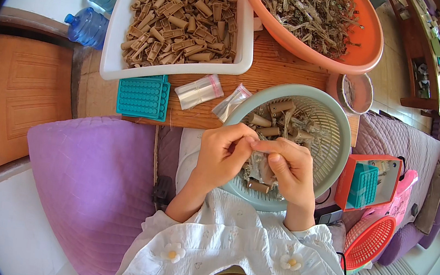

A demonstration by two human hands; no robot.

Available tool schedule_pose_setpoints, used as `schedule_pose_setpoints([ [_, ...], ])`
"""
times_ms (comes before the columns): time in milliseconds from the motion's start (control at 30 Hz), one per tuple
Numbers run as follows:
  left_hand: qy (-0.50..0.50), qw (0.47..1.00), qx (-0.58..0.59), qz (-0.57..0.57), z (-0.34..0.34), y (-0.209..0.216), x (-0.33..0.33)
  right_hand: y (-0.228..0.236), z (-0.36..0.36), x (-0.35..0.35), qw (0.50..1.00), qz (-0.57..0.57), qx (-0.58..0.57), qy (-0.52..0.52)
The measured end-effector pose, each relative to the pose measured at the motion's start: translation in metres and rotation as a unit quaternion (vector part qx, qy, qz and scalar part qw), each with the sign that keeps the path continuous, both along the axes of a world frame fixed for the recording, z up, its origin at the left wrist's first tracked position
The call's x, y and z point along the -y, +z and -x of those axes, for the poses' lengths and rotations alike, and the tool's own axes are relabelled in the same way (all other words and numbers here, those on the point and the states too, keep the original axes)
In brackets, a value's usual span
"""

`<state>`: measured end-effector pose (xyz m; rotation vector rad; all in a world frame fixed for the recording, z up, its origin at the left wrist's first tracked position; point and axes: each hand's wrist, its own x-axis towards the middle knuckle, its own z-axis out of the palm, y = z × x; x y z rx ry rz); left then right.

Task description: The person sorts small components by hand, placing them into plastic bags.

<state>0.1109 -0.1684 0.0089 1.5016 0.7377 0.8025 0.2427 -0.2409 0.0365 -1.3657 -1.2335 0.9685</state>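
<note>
- Head view: your two hands meet over a grey-green basket (335,135), where brown shells (259,120) and crumpled clear plastic (260,167) lie mixed. That plastic is just below and between your hands; whether your fingers touch it, I cannot tell.
- Likeliest trouble, I judge: a small piece slipping from your fingertips and getting lost, because one see-through scrap looks much like another in that heap.
- A hard tug could tear thin film or fling a part over the near rim, toward your white top (230,232).
- The basket could tilt. Its near part reaches past the edge of the wooden table (178,116), seemingly over your lap, so a forearm bearing on the rim might tip it.
- Loose film might also snag in the slotted wall.
- Your left hand (227,149) comes from the near left, wrist bent inward, fingers curled, thumb and index drawn close. The pads are hidden, so I cannot tell whether it pinches anything.
- Your right hand (288,162) comes from the near right, its index reaching left to meet the other hand's tips, its thumb pointing far and left beneath. What lies between finger and thumb, if anything, I cannot tell.
- Both forearms angle inward, and the fingertips meet above the basket's left half.
</note>
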Motion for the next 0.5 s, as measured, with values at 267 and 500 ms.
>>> schedule_pose_setpoints([
  [267,0.095,0.99,-0.096,-0.045,-0.002,0.004,0.003,-0.011,0.011,0.002,0.993,0.048,-0.043,-0.096],
  [500,0.144,0.929,-0.069,-0.333,-0.005,-0.011,0.003,-0.024,0.018,0.002,0.838,-0.011,-0.538,-0.087],
])
